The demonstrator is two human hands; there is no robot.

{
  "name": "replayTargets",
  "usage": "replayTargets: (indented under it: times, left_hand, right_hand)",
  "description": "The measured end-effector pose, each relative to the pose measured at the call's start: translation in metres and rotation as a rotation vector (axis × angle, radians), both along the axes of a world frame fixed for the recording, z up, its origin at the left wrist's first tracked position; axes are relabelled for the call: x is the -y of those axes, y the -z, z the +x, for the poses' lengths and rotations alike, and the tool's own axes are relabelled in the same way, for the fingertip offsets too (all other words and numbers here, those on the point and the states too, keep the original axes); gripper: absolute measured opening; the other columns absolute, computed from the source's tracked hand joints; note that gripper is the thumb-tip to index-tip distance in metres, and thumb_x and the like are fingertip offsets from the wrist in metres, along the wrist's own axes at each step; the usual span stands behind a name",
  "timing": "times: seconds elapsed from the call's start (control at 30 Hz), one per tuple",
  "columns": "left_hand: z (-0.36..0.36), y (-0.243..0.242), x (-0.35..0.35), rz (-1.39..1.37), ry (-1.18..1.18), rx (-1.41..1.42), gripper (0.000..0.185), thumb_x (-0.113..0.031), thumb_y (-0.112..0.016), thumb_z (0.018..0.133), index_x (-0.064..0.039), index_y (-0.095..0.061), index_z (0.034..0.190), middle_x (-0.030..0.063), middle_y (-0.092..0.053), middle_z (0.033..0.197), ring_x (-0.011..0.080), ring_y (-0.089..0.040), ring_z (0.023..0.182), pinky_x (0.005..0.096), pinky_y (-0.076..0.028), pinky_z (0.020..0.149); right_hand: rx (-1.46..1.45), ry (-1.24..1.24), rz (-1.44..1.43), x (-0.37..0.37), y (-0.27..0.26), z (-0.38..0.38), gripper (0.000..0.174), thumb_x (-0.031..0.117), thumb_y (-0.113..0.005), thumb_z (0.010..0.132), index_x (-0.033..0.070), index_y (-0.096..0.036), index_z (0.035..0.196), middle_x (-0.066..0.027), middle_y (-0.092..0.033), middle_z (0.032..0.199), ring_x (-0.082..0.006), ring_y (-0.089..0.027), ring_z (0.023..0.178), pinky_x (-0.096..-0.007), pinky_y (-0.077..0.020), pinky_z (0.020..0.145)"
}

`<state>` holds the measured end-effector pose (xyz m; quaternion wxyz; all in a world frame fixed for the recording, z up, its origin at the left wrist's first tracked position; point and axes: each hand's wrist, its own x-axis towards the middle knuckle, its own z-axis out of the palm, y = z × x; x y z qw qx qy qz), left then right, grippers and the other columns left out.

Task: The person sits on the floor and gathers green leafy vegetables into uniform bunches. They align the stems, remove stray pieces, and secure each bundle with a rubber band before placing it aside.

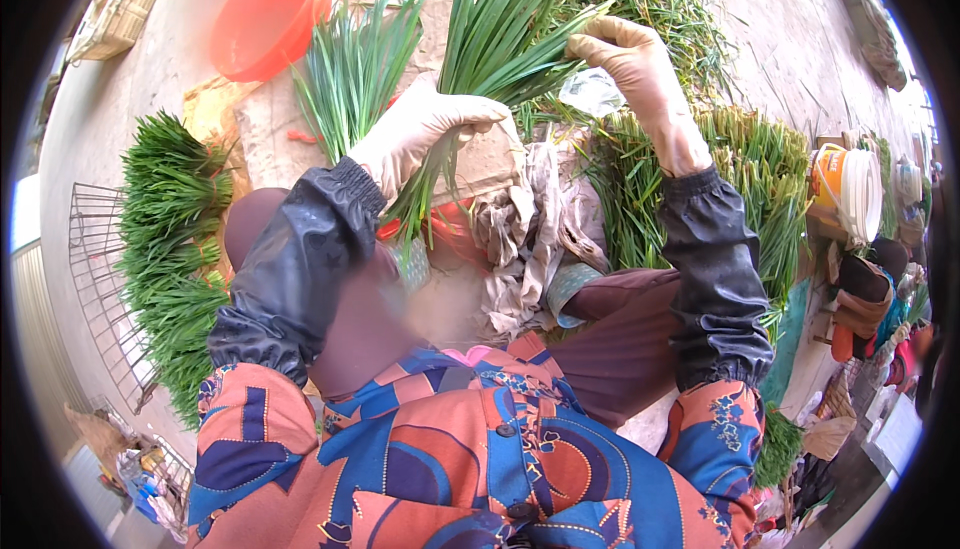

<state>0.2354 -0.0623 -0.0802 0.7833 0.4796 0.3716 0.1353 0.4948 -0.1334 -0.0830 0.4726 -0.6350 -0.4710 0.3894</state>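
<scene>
My left hand (424,129), in a pale thin glove, is closed round the lower part of a bunch of long green leaves (495,31), which look like garlic chives; some leaves hang down below the fist. My right hand (626,54), gloved too, pinches leaf ends at the bunch's right side between thumb and fingers. Another bunch of green leaves (360,61) lies on the cloth just left of my left hand. Behind the right hand spreads a heap of loose leaves and trimmings (652,9). A clear plastic piece (592,91) lies beneath the right hand.
Tied green bunches (172,204) stand in a row at left beside a wire rack (97,264). An orange-red bucket (270,16) is at upper left. Untied leaf stacks (750,174) lie at right, near a white-and-orange bucket (847,189). A person (870,279) sits at far right.
</scene>
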Motion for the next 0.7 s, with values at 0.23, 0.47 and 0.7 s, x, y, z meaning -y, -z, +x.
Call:
replayTargets:
  times: [0.23,0.47,0.7]
  left_hand:
    - [0.001,0.004,-0.001,-0.024,-0.011,-0.006,0.026,-0.003,-0.078,0.085,0.001,-0.066,0.108,0.0032,-0.066,0.082,0.0033,-0.054,0.061,0.0172,-0.038,0.049]
    - [0.000,0.002,-0.007,-0.162,-0.006,0.069,0.016,-0.006,-0.078,0.086,-0.003,-0.066,0.097,0.0026,-0.064,0.079,0.0022,-0.049,0.056,0.0175,-0.035,0.047]
    - [0.008,0.013,-0.005,0.019,-0.004,0.061,0.021,-0.009,-0.078,0.085,-0.002,-0.070,0.102,0.0022,-0.068,0.082,0.0048,-0.055,0.063,0.0203,-0.041,0.055]
  right_hand:
    - [-0.129,-0.311,0.074,0.023,-0.084,-0.002,0.026,0.029,-0.072,0.090,0.005,-0.076,0.099,-0.0008,-0.074,0.090,-0.0081,-0.064,0.087,-0.0251,-0.0475,0.085]
    - [-0.107,-0.026,-0.079,0.024,-0.041,0.078,0.046,0.034,-0.074,0.091,0.004,-0.068,0.125,-0.0096,-0.075,0.111,-0.0160,-0.068,0.097,-0.0294,-0.0523,0.088]
    - [-0.663,-0.183,-0.040,0.029,0.064,-0.002,0.107,0.035,-0.084,0.083,-0.002,-0.019,0.160,-0.0204,-0.055,0.144,-0.0335,-0.058,0.127,-0.0461,-0.0501,0.105]
